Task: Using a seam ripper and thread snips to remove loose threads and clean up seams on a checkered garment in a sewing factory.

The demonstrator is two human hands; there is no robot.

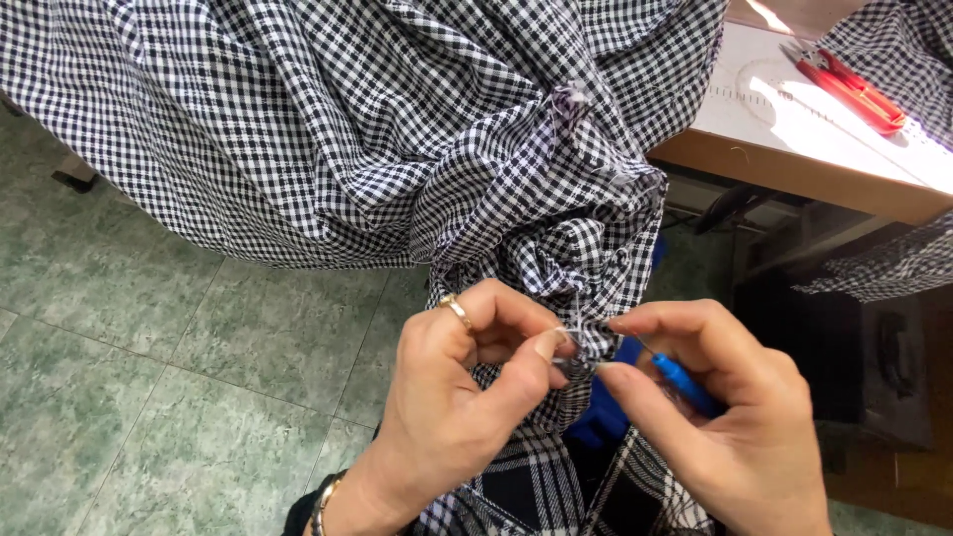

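Observation:
A large black-and-white checked cloth [377, 129] hangs bunched from the top of the view down to my hands. My left hand [457, 407], with a ring on one finger and a bracelet at the wrist, pinches a gathered edge of the cloth between thumb and forefinger. My right hand [725, 417] grips a small blue-handled tool [685, 382] whose thin metal tip touches the cloth right by my left thumb. Its fingers also rest against the fabric edge.
A wooden-edged table [794, 169] with a white top stands at the upper right, with red-handled snips [854, 89] on it. More checked cloth [893, 263] hangs below the table. Green tiled floor [149, 377] spreads to the left. A dark plaid garment [556, 496] lies under my hands.

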